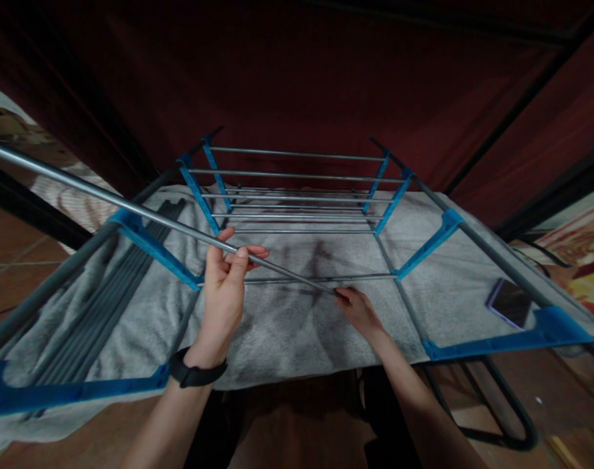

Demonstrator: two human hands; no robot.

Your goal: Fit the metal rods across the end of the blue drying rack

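A long grey metal rod [131, 207] runs slantwise from the far left down to the middle of the view. My left hand [225, 281] is closed round the rod near its lower part, a black band on the wrist. My right hand [358, 309] pinches the rod's lower end, just below a cross rod of the rack. The rack [428, 246] is a frame of grey tubes with blue plastic brackets, lying over a grey towel [287, 332].
A dark phone [509, 302] lies on the towel at the right, inside the rack's frame. A bundle of loose grey rods [106, 280] lies on the towel at the left. Dark red fabric hangs behind. Tiled floor shows on both sides.
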